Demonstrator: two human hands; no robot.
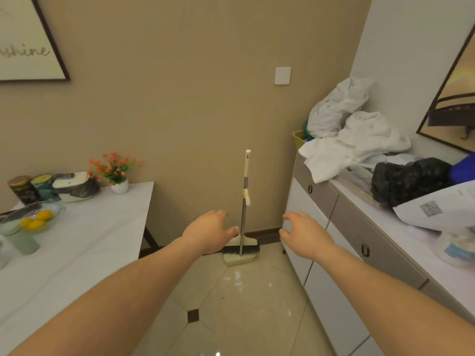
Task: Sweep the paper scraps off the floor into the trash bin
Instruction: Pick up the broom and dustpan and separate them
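Your left hand [209,231] and right hand [304,233] reach forward, fingers loosely spread, holding nothing. The broom [243,214] stands upright against the wall between them, apparently beyond both, its head seated in the dustpan [237,259].

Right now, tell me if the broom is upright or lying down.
Upright. The broom stands against the wall, its head docked in the dustpan on the floor, handle pointing up. Neither hand touches it.

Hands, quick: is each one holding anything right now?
Left hand: open, holding nothing, reaching toward the broom.
Right hand: open, fingers loosely curled, holding nothing.
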